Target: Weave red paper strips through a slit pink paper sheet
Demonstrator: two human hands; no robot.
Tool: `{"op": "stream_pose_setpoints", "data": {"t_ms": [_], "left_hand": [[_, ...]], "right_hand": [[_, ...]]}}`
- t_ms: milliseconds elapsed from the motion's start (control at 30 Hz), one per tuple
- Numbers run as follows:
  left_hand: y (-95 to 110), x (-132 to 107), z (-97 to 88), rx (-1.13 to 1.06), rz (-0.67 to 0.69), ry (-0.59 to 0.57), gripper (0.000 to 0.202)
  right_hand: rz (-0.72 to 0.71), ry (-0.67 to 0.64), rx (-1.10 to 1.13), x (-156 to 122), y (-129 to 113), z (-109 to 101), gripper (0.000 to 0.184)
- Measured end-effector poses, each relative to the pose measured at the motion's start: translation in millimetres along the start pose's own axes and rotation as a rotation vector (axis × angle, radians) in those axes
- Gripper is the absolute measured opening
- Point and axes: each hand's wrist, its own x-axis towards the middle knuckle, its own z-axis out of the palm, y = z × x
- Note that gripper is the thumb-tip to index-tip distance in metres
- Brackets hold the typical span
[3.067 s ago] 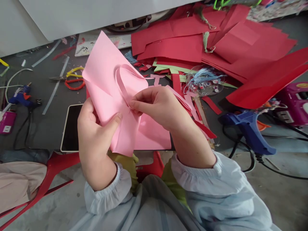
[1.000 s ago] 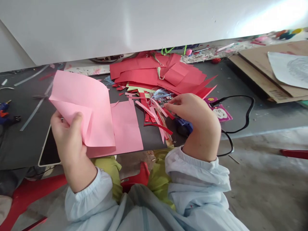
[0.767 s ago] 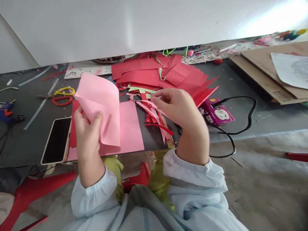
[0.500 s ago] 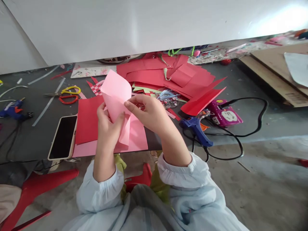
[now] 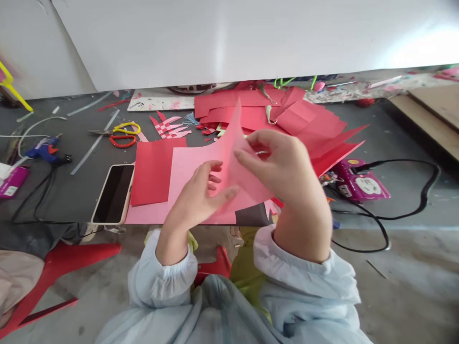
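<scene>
A pink paper sheet (image 5: pixel 191 160) is spread open in front of me, with an upright fold and its right half raised. My right hand (image 5: pixel 287 165) pinches this raised half between thumb and fingers. Against the left half rests or hovers my left hand (image 5: pixel 195 196), its fingers and thumb apart; contact with the paper is hard to tell. Under the pink sheet lies a red paper sheet (image 5: pixel 154 177), and below that shows the edge of another pink sheet (image 5: pixel 143 215). Woven red and pink paper strips (image 5: pixel 168 126) lie behind.
A phone (image 5: pixel 113 196) lies at left, with scissors (image 5: pixel 124 134) and a blue glue gun (image 5: pixel 45 149) beyond. Red sheets (image 5: pixel 229 100) are piled at the back. At right are a purple box (image 5: pixel 366 184) with a black cable (image 5: pixel 426 191) and cardboard (image 5: pixel 412 117).
The pink sheet has gone from folded and held up to opened out and lower. My left hand has loosened its grip; my right hand has moved right with the paper's edge. The view has shifted.
</scene>
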Motion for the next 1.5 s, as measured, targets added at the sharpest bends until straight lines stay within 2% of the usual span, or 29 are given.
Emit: {"op": "stream_pose_setpoints", "data": {"t_ms": [67,167,267,333,400,467,567,600,700,833,900,1000,1067,1133,1167,1233,1300,1500], "left_hand": [[0.2,-0.1,-5.8,-0.015,-0.023,0.033,0.039],[0.1,0.1,-9.7,-0.102,-0.052,0.002,0.031],[-1.8,1.1,-6.5,-0.136,0.096,-0.032,0.030],[-4.2,2.7,-3.7,-0.148,0.223,-0.065,0.041],[-6.4,4.0,-3.6,-0.166,0.296,-0.063,0.051],[-6.8,3.4,-8.2,-0.156,0.338,0.016,0.053],[-1.9,-4.7,-21.5,0.007,0.303,0.141,0.044],[0.9,-9.6,-26.1,0.114,0.251,0.136,0.039],[8.7,-28.7,-33.6,0.465,0.082,0.023,0.026],[7.8,-57.9,-28.1,0.670,0.068,-0.087,0.019],[1.6,-72.9,-24.6,0.748,0.084,-0.137,0.018],[-12.2,-93.3,-25.4,0.754,0.095,-0.081,0.011],[-22.9,-102.2,-30.4,0.750,0.082,0.083,0.012],[-33.6,-105.1,-37.0,0.835,0.133,0.305,0.015],[-38.7,-104.5,-40.1,0.892,0.177,0.357,0.014],[-47.6,-100.4,-44.8,0.979,0.241,0.370,0.021],[-54.5,-95.0,-47.0,1.021,0.266,0.336,0.024],[-63.4,-88.5,-46.9,0.971,0.275,0.254,0.021]], "right_hand": [[-0.053,0.107,-0.018,-6.8,-3.5,-9.1,0.010],[-0.188,0.269,-0.039,-16.5,-10.1,-19.0,0.004],[-0.376,0.396,-0.116,-23.0,-17.6,-20.8,0.007],[-0.557,0.450,-0.175,-24.9,-20.6,-17.1,0.013],[-0.697,0.403,-0.240,-24.5,-20.3,-9.8,0.019],[-0.756,0.311,-0.329,-21.9,-17.1,0.7,0.024],[-0.888,0.335,-0.387,-14.8,-10.3,19.9,0.026],[-0.933,0.318,-0.408,-12.3,-8.2,26.4,0.025],[-0.992,0.240,-0.473,-8.4,-2.5,43.3,0.026],[-0.975,-0.039,-0.579,-15.7,6.9,59.3,0.032],[-0.994,-0.127,-0.588,-23.7,13.3,64.7,0.031],[-1.044,-0.192,-0.603,-36.6,23.7,68.5,0.029],[-1.062,-0.231,-0.621,-44.1,30.0,68.1,0.027],[-1.073,-0.262,-0.630,-49.9,35.4,66.3,0.027],[-1.080,-0.268,-0.627,-52.3,37.8,65.2,0.028],[-1.089,-0.271,-0.615,-56.1,41.7,62.9,0.028],[-1.089,-0.268,-0.601,-58.6,44.4,60.6,0.027],[-1.101,-0.202,-0.590,-59.0,47.0,52.8,0.024]]}}
